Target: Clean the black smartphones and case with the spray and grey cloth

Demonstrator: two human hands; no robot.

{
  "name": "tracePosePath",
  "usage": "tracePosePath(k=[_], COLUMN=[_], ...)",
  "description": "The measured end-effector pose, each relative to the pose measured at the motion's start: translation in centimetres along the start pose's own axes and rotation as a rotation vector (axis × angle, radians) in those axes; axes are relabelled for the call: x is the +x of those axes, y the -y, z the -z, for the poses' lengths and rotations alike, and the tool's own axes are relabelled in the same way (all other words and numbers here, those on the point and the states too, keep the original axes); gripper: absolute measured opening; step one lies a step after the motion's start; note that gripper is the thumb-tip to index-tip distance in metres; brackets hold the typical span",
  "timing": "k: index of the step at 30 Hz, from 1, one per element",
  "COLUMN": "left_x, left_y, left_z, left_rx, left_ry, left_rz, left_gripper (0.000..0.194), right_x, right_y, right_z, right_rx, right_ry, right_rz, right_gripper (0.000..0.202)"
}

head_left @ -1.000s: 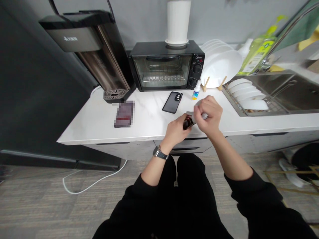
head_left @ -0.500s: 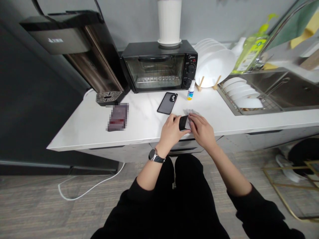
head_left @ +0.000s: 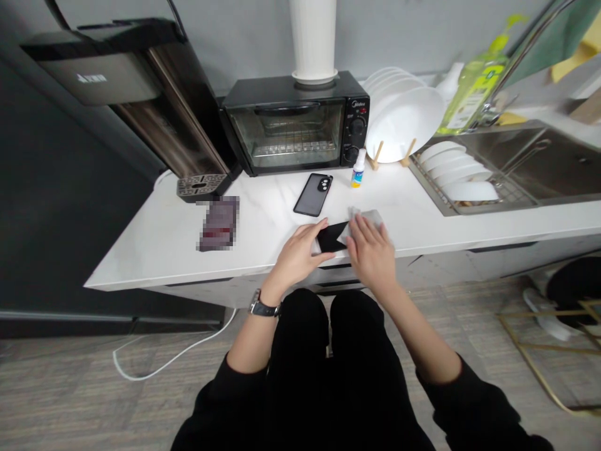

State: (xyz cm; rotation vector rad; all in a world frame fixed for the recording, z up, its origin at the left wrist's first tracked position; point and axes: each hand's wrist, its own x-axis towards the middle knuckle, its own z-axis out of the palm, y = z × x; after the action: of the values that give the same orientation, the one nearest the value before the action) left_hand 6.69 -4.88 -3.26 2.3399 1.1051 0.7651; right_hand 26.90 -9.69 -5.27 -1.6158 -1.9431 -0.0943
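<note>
At the counter's front edge lies a black phone (head_left: 331, 237), screen-like dark face up. My left hand (head_left: 295, 254) grips its left end, thumb on the near side and fingers on the far side. With fingers together, my right hand (head_left: 374, 255) presses a thin grey cloth (head_left: 374, 217) against the phone's right part, which the cloth and hand hide. Just beyond them, a dark phone case (head_left: 313, 194) with a camera cutout lies on the counter. A small white-capped spray bottle (head_left: 358, 169) with a blue and yellow label stands upright behind the cloth.
On the white counter (head_left: 263, 232) stand a toaster oven (head_left: 293, 128), a drinks machine (head_left: 178, 119) and racked white plates (head_left: 404, 125). A blurred-out dark item (head_left: 219, 223) lies left. Bowls (head_left: 457, 172) sit in the sink (head_left: 558, 163) beside a green soap bottle (head_left: 474, 94).
My left hand has shifted left along with the phone, and more of the phone's dark face shows. The right hand and cloth have moved slightly over it. The view has tilted a little.
</note>
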Motion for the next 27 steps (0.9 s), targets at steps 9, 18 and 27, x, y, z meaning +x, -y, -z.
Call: tracePosePath(k=[9,18,27], left_x=[0.1,0.1,0.3], left_y=[-0.4,0.1,-0.4], left_z=[-0.1,-0.1,0.0], left_rx=[-0.003,-0.018,-0.022], left_ry=[-0.048,-0.049,-0.059], left_rz=[0.070,0.067,0.092], left_gripper=[0.087,0.087,0.088], right_x=[0.7,0.0,0.8], right_y=[-2.6,3.3,-2.4], right_z=[0.8,-1.8,-0.1], right_rx=[0.046,0.101,-0.006], right_ry=[0.081,0.077,-0.027], right_rz=[0.136,0.190,-0.020], right_gripper=[0.051,0.062,0.063])
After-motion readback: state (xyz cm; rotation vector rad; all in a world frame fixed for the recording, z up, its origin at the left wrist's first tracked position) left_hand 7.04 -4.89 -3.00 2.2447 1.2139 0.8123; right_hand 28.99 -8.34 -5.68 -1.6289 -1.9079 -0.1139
